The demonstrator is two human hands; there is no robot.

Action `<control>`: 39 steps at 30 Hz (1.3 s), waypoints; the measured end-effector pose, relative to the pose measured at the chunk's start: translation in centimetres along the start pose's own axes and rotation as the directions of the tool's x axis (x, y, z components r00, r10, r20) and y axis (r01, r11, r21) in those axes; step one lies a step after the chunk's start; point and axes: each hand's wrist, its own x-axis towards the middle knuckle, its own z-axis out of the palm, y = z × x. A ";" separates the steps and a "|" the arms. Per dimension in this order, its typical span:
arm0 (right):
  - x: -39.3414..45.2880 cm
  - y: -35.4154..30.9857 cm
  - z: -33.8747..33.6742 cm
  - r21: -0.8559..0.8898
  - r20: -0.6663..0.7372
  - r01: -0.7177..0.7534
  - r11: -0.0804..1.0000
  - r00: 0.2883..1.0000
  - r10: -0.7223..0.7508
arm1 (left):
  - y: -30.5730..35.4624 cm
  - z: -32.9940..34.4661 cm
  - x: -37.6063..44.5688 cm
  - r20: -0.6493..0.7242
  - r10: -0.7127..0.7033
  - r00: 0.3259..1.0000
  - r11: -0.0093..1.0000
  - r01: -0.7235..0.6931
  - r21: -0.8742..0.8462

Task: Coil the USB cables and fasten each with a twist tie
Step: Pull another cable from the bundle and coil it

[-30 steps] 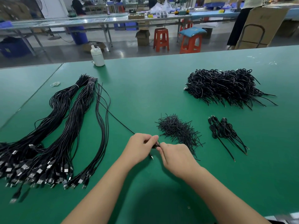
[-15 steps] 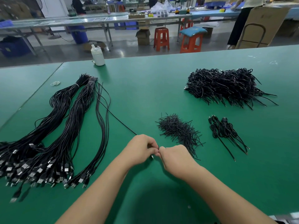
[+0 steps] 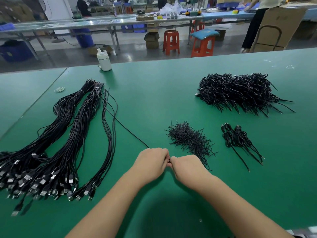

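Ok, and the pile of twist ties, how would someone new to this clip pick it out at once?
Start on the green table, at the person's right hand. The twist ties lie just beyond it: a small bristly heap of short, straight black wires. The big mound of coiled cables sits farther back, and the few finished coils to the right have loops and plugs.

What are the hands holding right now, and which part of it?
Both hands, left hand and right hand, grip one black USB cable at its near end, where they meet. The rest trails away toward the loose cables. Which part exactly is hidden by the fingers.
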 end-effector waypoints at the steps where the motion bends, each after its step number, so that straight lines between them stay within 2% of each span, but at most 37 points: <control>1: 0.1 -0.1 -0.2 -0.004 -0.005 -0.012 1.000 1.000 0.012 | -0.1 0.2 0.0 -0.014 0.012 1.000 1.000 -0.011 0.023; 3: 0.1 -0.1 -0.7 0.013 -0.079 -0.028 1.000 0.996 0.029 | -0.3 0.4 -0.1 -0.048 -0.005 0.999 0.999 0.007 0.037; 5: -0.1 0.2 -1.1 -0.005 -0.303 0.015 1.000 0.953 -0.015 | -0.7 0.4 -0.2 -0.060 -0.066 0.996 0.998 0.066 -0.016; 6: -0.1 0.4 -1.2 0.002 -0.445 0.033 0.999 0.895 -0.029 | -1.0 0.3 -0.3 -0.060 -0.122 0.991 0.988 0.116 -0.100; 7: -0.2 0.6 -1.3 0.034 -0.588 0.065 0.997 0.809 -0.033 | -1.2 0.0 -0.3 -0.054 -0.187 0.981 0.961 0.171 -0.216; 8: -0.3 0.7 -1.3 0.067 -0.679 0.098 0.993 0.733 -0.026 | -1.4 -0.2 -0.2 -0.040 -0.255 0.966 0.909 0.225 -0.350; 9: -0.5 0.8 -1.4 0.097 -0.710 0.125 0.987 0.704 -0.019 | -1.6 -0.6 -0.2 -0.009 -0.319 0.948 0.819 0.270 -0.505; 11: -0.6 0.8 -1.4 0.175 -0.667 0.173 0.969 0.745 -0.012 | -1.4 -1.3 -0.3 0.125 -0.360 0.925 0.495 0.303 -0.814; 12: -0.8 0.8 -1.4 0.218 -0.635 0.191 0.957 0.772 -0.010 | -1.2 -1.6 -0.3 0.187 -0.334 0.924 0.330 0.300 -0.895; 13: -1.0 0.7 -1.4 0.253 -0.618 0.207 0.945 0.786 -0.007 | -1.1 -1.8 -0.4 0.223 -0.305 0.926 0.226 0.298 -0.927; 15: -1.1 0.8 -1.7 0.297 -0.633 0.231 0.926 0.774 0.010 | -0.9 -2.0 -0.6 0.265 -0.256 0.930 0.135 0.306 -0.942; 18: -1.1 0.9 -1.9 0.315 -0.658 0.242 0.918 0.752 0.027 | -0.9 -1.9 -0.8 0.283 -0.223 0.933 0.072 0.305 -0.950; 20: -0.8 0.6 -2.0 0.359 -0.645 0.233 0.904 0.762 0.060 | -0.8 -1.8 -0.9 0.242 -0.232 0.942 0.128 0.276 -0.953; 23: -0.4 0.0 -2.6 0.611 -0.504 0.117 0.783 0.820 0.271 | -0.3 -1.3 -0.8 0.092 -0.263 0.960 0.376 0.189 -0.907; 24: -0.2 -0.2 -2.9 0.720 -0.407 0.049 0.692 0.838 0.364 | -0.1 -1.1 -0.7 0.026 -0.270 0.962 0.498 0.162 -0.852; 26: 0.3 -0.5 -3.3 0.904 -0.178 -0.048 0.425 0.862 0.474 | 0.1 -0.8 -0.7 -0.119 -0.260 0.958 0.724 0.112 -0.681; 28: 0.6 -0.7 -3.4 0.973 -0.024 -0.092 0.210 0.870 0.492 | 0.2 -0.6 -0.8 -0.239 -0.199 0.950 0.835 0.037 -0.549; 30: 0.7 -0.6 -3.3 0.986 0.077 -0.137 0.096 0.882 0.466 | 0.4 -0.4 -0.9 -0.315 -0.105 0.943 0.901 -0.043 -0.431; 33: 0.7 -0.5 -3.0 0.985 0.137 -0.167 0.032 0.892 0.431 | 0.3 -0.1 -1.0 -0.371 -0.008 0.929 0.952 -0.106 -0.287; 39: 0.8 -0.4 -3.1 0.995 0.081 -0.098 0.012 0.878 0.473 | 0.3 -0.3 -1.0 -0.316 -0.116 0.942 0.877 -0.052 -0.477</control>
